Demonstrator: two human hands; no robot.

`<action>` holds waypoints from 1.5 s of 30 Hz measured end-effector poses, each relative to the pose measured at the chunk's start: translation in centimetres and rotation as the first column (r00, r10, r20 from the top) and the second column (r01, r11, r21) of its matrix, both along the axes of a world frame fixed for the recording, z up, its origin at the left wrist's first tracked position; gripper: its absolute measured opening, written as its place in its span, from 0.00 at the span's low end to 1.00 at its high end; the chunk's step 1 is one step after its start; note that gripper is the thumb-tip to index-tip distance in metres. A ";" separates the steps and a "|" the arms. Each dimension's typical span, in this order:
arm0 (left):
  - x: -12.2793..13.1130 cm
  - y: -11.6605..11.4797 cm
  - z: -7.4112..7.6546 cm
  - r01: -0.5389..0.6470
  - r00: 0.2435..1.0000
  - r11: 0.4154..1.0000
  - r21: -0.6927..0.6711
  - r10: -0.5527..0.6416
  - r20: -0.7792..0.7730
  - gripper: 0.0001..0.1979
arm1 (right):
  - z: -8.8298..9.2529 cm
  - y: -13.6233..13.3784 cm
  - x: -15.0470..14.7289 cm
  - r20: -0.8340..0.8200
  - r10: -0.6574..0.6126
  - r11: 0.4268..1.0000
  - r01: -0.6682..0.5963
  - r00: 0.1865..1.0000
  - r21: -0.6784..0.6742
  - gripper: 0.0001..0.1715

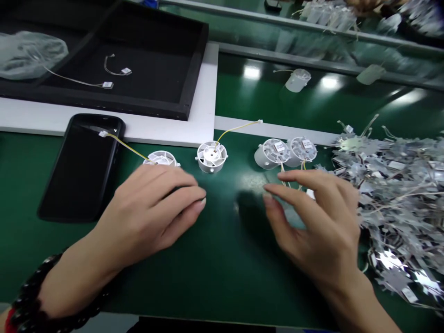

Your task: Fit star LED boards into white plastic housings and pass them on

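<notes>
Hiding pt. of white fan (162, 158), L hand's (149, 210) grip unclear; R hand's (314, 219) fingers parted.

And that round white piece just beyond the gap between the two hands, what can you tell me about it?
The round white piece looks like plastic: a short, open ring with spokes around a central hub and small tabs outside. From near the hub, a thin yellowish wire arcs up and right to a small white connector. It sits spoked face up on the green tabletop, near the white board's corner. Neither hand touches it.
</notes>
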State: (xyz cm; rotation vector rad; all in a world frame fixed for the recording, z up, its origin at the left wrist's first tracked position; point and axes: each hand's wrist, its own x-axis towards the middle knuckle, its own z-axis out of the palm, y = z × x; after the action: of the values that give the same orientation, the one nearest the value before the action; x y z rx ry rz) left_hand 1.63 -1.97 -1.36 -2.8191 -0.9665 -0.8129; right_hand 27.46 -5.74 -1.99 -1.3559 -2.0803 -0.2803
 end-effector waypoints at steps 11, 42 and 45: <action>1.2 0.6 -1.0 -0.066 0.984 0.998 -0.018 0.062 -0.165 0.13 | -0.3 -0.4 -1.3 -0.080 0.254 0.962 -0.260 0.964 -0.088 0.05; -0.4 0.2 -2.8 0.112 0.979 0.985 -0.134 -0.133 -0.158 0.21 | 0.7 0.7 2.5 -0.155 -0.198 0.979 0.205 0.968 0.026 0.15; -0.2 0.2 -2.6 0.092 0.985 0.988 -0.128 -0.109 -0.133 0.20 | 0.0 1.0 5.5 0.051 -0.454 0.891 0.455 0.889 0.004 0.12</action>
State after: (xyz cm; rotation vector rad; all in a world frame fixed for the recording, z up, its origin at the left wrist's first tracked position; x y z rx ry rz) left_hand 1.48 -1.78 -3.92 -3.0020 -0.8882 -0.5735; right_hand 32.92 -4.72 -1.96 -1.8515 -1.7763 -0.5068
